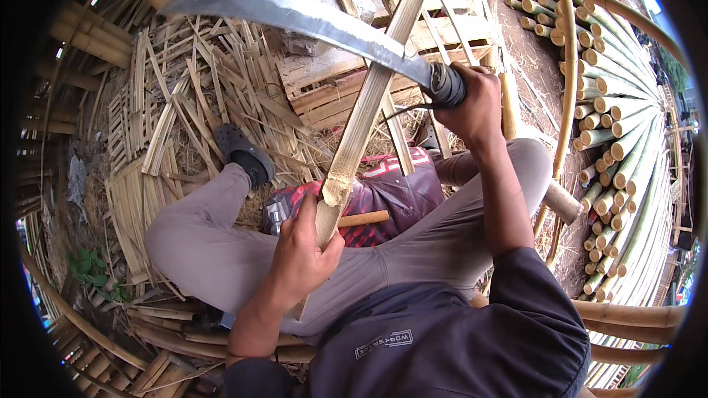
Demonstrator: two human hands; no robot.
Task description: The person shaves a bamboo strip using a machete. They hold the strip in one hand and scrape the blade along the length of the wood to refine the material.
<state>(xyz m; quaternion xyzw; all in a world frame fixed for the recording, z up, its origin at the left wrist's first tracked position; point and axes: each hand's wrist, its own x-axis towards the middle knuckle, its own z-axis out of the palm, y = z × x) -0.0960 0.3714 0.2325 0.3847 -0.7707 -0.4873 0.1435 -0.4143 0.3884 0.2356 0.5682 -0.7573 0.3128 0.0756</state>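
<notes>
My left hand [304, 250] is closed around the lower part of a split bamboo strip [366, 107], just below its pale node. The strip slants up and away to the right, over my lap. In my right hand [476, 103] is the dark wrapped handle of a machete [295, 11]. Its long curved blade points to the far left and crosses over the strip's upper half; whether it touches the strip I cannot tell. Across my thighs lies a dark red and purple cloth [402, 199], with a short wooden stick [363, 219] on it.
Split bamboo strips [199, 88] litter the ground ahead and to the left. Bundled slats [332, 96] lie in front of me. Cut bamboo poles [623, 125] are stacked at the right, behind a bent bamboo rail [566, 103]. My shoe [245, 155] rests among the scraps.
</notes>
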